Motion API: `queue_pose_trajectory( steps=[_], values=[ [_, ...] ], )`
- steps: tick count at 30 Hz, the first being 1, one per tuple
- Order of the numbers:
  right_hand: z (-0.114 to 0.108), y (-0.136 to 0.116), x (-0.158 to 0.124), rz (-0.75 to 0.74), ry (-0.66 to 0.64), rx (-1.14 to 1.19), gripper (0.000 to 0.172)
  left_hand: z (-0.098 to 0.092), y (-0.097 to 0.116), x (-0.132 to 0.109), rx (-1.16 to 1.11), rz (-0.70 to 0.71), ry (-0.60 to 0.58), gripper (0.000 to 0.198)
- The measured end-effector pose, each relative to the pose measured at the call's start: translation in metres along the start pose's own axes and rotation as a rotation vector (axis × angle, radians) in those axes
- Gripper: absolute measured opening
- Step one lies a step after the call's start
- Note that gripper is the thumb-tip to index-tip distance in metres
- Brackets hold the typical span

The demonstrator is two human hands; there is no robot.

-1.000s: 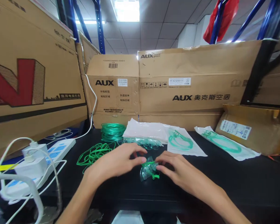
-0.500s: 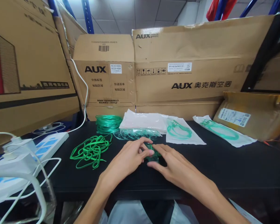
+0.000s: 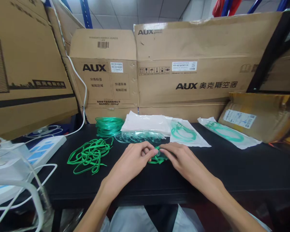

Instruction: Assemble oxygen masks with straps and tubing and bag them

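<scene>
A clear greenish plastic mask with a green elastic strap [image 3: 157,159] lies on the black table between my hands, mostly covered by my fingers. My left hand [image 3: 135,158] has its fingers curled, with thumb and forefinger pinched at the strap. From the other side, my right hand [image 3: 183,161] pinches at the same spot, its fingertips almost meeting the left ones. Exactly which bit each pinch holds is partly hidden. Just behind them is a row of nested clear masks [image 3: 140,136]. Left of my hands lies a loose tangle of green elastic straps [image 3: 90,155].
A coil of green tubing [image 3: 108,126] and white packets [image 3: 146,125] stand at the back. Bagged green tubing [image 3: 185,132] lies beside them, with another bag [image 3: 228,132] further right. A power strip [image 3: 47,149] with cables occupies the left; cardboard boxes [image 3: 198,71] wall the rear.
My right hand's spread fingers have closed into a pinch near my left fingertips. More green strap shows beneath them now. The whole view has shifted slightly.
</scene>
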State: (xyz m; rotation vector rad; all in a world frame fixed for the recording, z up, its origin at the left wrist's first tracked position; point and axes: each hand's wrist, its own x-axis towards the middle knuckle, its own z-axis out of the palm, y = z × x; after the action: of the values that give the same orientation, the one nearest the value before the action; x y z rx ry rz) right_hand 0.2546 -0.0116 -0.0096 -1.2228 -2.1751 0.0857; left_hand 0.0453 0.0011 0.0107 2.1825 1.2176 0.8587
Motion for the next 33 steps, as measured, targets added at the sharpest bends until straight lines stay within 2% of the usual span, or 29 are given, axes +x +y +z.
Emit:
queue_pose_trajectory(
  steps=[3, 8, 16, 21, 25, 30, 33],
  values=[
    [-0.001, -0.006, -0.002, -0.017, -0.011, 0.005, 0.027, 0.001, 0.004, -0.001, 0.058, 0.02, 0.042, 0.039],
    [-0.004, -0.006, -0.003, 0.003, -0.006, 0.021, 0.025, 0.002, 0.01, -0.002, 0.108, 0.078, 0.095, 0.03],
    [-0.016, 0.016, 0.001, 0.026, 0.063, -0.155, 0.025, 0.001, 0.016, -0.006, 0.144, 0.051, 0.029, 0.027],
    [-0.014, -0.001, 0.0, 0.011, -0.042, -0.246, 0.027, 0.005, 0.008, -0.002, 0.181, 0.032, 0.105, 0.035],
    [-0.008, -0.011, 0.0, -0.038, -0.068, -0.33, 0.025, 0.006, 0.008, -0.001, 0.225, 0.056, 0.078, 0.029],
    [-0.012, 0.013, 0.001, 0.081, -0.028, -0.312, 0.027, 0.002, 0.018, -0.007, 0.165, 0.096, -0.021, 0.026],
    [-0.018, 0.035, -0.002, 0.081, 0.013, -0.313, 0.025, 0.001, 0.016, -0.006, 0.16, 0.082, 0.016, 0.03]
  ],
)
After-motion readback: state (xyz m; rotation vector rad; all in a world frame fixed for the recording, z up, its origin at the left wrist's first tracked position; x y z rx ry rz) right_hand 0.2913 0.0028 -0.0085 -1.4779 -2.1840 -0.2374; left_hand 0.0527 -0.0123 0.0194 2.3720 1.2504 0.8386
